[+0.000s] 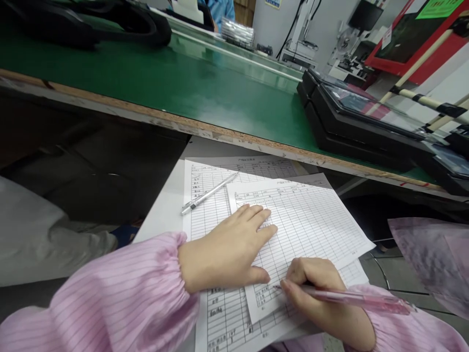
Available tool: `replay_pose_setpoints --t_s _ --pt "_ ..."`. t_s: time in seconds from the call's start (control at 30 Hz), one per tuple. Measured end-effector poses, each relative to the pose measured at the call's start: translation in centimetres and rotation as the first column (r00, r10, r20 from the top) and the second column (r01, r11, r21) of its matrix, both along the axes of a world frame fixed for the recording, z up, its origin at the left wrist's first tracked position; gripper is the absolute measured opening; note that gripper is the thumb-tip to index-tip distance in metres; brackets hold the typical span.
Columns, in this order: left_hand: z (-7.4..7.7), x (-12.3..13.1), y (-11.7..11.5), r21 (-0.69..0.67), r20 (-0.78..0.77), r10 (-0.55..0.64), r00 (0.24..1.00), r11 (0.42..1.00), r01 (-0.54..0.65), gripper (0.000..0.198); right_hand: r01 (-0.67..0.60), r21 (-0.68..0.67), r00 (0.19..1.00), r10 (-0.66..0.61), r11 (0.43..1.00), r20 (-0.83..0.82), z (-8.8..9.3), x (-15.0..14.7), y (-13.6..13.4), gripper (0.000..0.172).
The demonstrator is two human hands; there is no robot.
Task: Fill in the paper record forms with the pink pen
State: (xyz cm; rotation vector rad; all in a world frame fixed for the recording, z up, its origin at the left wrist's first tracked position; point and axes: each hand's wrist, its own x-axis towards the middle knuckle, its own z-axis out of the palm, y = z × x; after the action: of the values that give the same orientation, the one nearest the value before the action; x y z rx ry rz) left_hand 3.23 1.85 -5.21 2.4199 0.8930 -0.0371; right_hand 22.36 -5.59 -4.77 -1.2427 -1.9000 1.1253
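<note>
My left hand [230, 249] lies flat with spread fingers on a printed table form [308, 220], pressing its left part. In my right hand [318, 298] is a pink see-through pen [366, 299], its tip at the lower part of the same sheet, close to a small printed block of boxes. Under that sheet lies a second form [223, 327] with handwriting in some of its rows. A silver-white pen [208, 194] rests on the lower form, above my left hand. My palm and sleeve hide part of both sheets.
The papers lie on a light board [161, 215] below the edge of a green workbench [154, 88]. Black trays [359, 122] with glassy panels are stacked on the bench at right. A dark object [128, 24] sits at upper left. Someone's grey-clad leg [44, 234] is at left.
</note>
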Motion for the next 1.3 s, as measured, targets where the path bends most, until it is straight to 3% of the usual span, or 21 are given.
replay_pose_setpoints --t_s 0.43,0.8,1.3 --pt "-0.4 0.0 -0.11 0.021 0.014 0.0 1.0 1.0 -0.001 0.063 0.004 0.024 1.0 -0.003 1.0 -0.019 -0.25 -0.1 -0.15 0.027" --pt "-0.08 -0.01 -0.09 -0.086 -0.033 0.01 0.999 0.996 -0.012 0.066 0.005 0.042 1.0 -0.004 0.999 -0.017 -0.36 -0.12 -0.26 0.027" --pt "0.12 0.15 0.03 0.005 -0.018 -0.008 1.0 1.0 0.008 0.064 0.006 0.018 0.999 -0.005 1.0 -0.032 -0.1 -0.25 -0.24 0.028"
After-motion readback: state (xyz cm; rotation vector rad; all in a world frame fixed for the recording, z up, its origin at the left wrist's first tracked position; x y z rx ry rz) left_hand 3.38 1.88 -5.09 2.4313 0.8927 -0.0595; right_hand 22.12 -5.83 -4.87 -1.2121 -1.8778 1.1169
